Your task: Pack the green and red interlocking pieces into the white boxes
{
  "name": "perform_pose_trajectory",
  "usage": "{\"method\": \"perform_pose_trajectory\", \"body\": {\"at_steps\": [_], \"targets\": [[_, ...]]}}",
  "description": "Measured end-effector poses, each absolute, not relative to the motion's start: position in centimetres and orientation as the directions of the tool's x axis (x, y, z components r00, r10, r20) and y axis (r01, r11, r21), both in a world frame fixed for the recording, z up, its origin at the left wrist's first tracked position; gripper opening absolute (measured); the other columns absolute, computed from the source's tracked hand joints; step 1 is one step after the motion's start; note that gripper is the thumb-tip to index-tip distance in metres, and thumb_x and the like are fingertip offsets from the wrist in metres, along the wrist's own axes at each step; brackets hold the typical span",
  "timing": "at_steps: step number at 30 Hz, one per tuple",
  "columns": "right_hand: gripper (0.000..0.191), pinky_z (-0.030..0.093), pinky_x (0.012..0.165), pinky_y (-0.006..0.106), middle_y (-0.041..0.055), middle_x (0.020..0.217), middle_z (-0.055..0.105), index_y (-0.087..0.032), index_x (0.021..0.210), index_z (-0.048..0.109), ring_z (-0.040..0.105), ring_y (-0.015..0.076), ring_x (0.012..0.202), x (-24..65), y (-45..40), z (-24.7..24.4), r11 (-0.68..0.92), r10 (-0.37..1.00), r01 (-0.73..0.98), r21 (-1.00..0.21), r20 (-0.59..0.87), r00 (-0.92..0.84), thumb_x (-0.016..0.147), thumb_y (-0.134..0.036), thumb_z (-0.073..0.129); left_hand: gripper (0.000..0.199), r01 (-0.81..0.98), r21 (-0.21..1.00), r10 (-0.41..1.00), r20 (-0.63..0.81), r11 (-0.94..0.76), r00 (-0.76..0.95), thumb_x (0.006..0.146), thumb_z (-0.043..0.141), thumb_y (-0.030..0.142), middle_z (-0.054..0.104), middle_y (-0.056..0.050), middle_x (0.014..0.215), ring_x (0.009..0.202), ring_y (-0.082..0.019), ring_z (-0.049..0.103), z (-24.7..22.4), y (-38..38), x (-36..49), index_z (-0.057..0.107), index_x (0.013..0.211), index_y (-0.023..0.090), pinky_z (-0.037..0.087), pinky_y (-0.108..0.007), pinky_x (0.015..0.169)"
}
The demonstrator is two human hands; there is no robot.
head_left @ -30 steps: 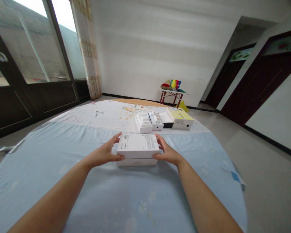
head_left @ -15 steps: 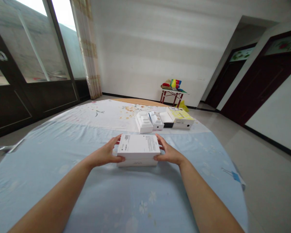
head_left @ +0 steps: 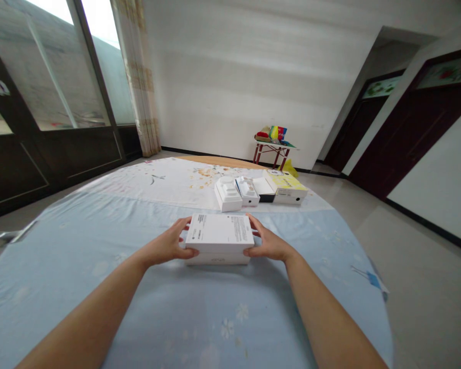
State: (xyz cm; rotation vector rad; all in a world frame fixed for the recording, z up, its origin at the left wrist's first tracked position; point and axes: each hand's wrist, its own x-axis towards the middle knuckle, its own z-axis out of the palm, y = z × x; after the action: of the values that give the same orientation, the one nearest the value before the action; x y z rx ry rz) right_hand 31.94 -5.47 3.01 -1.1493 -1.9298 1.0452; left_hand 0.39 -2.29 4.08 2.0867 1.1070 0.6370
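Head cam, centre frame: left hand [head_left: 167,245] and right hand [head_left: 268,243] clasp the white rectangular cardboard box lid [head_left: 219,232] by its short ends; it looks stiff, light and smooth.

White wall [head_left: 230,77], tall windows [head_left: 54,61], dark doors [head_left: 407,133], grey floor [head_left: 418,266].

1. You hold a flat white box lid [head_left: 219,234], rectangular, with small dark print in blocks on its upturned face; the print is too small to read.
2. It sits level over a white box base [head_left: 217,260], slid most of the way down, so only a thin strip of the base shows below its front edge.
3. That strip bears a faint grey mark, perhaps a logo.
4. Your left hand [head_left: 167,245] clasps the lid's left side and your right hand [head_left: 268,243] its right side, thumbs on the near corners.
5. The box rests on the pale blue cloth, right in front of you.
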Motion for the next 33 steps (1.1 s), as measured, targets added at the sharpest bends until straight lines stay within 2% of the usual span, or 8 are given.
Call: {"method": "perform_pose_trajectory", "body": {"at_steps": [8,12,16,20,24,28,33], "targets": [[0.114,0.022,0.106,0.044,0.0108,0.143,0.029,-0.026,0.143,0.007,0.026,0.0248,0.131,32.0,-5.5,2.6,0.269,0.905,0.368,-0.890,0.102,-0.414,0.055,-0.029,0.079,0.084,0.529,0.755,0.853,0.076,-0.387,0.516,0.059,0.069,0.037,0.035,-0.013,0.132,0.117,-0.026,0.042,4.2,-2.4,0.5,0.028,0.132,0.021,0.047,-0.037,0.088],[0.130,0.021,0.106,0.045,0.0124,0.147,0.020,-0.029,0.142,-0.004,0.022,0.0258,0.133,32.0,-5.5,2.2,0.197,0.913,0.321,-0.926,0.055,-0.404,0.047,-0.029,0.083,0.095,0.548,0.746,0.843,0.034,-0.378,0.537,0.056,0.072,0.038,0.028,-0.013,0.138,0.121,-0.026,0.039,4.5,-2.4,0.2,0.023,0.136,0.023,0.045,-0.036,0.091],[0.136,0.023,0.105,0.045,0.0137,0.147,0.018,-0.031,0.141,-0.009,0.027,0.0260,0.131,31.9,-5.4,1.6,0.156,0.911,0.274,-0.949,0.031,-0.411,0.043,-0.027,0.085,0.106,0.550,0.770,0.832,-0.046,-0.323,0.553,0.055,0.074,0.041,0.020,-0.015,0.144,0.124,-0.026,0.036,4.4,-2.0,-0.7,0.012,0.140,0.022,0.044,-0.035,0.092],[0.133,0.024,0.105,0.046,0.0122,0.144,0.024,-0.033,0.141,-0.005,0.034,0.0260,0.127,32.1,-5.3,1.4,0.162,0.903,0.267,-0.950,0.033,-0.428,0.043,-0.027,0.085,0.107,0.526,0.810,0.817,-0.106,-0.260,0.566,0.056,0.074,0.041,0.032,-0.016,0.140,0.122,-0.027,0.041,3.8,-1.3,-1.8,0.011,0.141,0.023,0.043,-0.039,0.094],[0.133,0.034,0.098,0.045,0.0131,0.142,0.028,-0.033,0.141,-0.009,0.040,0.0259,0.122,32.3,-5.4,1.7,0.159,0.909,0.323,-0.933,0.010,-0.417,0.046,-0.026,0.083,0.100,0.493,0.839,0.783,-0.142,-0.229,0.605,0.059,0.072,0.040,0.044,-0.015,0.134,0.120,-0.025,0.045,3.2,-0.7,-2.5,0.016,0.140,0.022,0.039,-0.040,0.098],[0.133,0.044,0.087,0.041,0.0138,0.139,0.031,-0.032,0.141,-0.008,0.045,0.0261,0.114,32.2,-5.7,2.3,0.143,0.926,0.439,-0.887,-0.036,-0.375,0.045,-0.027,0.083,0.093,0.486,0.838,0.766,-0.136,-0.249,0.628,0.062,0.069,0.038,0.047,-0.012,0.133,0.122,-0.025,0.043,2.7,-0.3,-2.7,0.020,0.140,0.024,0.039,-0.039,0.096],[0.128,0.048,0.081,0.036,0.0108,0.138,0.030,-0.035,0.141,-0.001,0.048,0.0233,0.109,32.3,-5.5,2.3,0.158,0.937,0.373,-0.914,0.020,-0.348,0.045,-0.028,0.083,0.089,0.440,0.857,0.752,-0.099,-0.269,0.652,0.065,0.066,0.041,0.048,-0.012,0.134,0.123,-0.026,0.043,1.7,0.7,-3.2,0.022,0.140,0.025,0.041,-0.038,0.094]]}}
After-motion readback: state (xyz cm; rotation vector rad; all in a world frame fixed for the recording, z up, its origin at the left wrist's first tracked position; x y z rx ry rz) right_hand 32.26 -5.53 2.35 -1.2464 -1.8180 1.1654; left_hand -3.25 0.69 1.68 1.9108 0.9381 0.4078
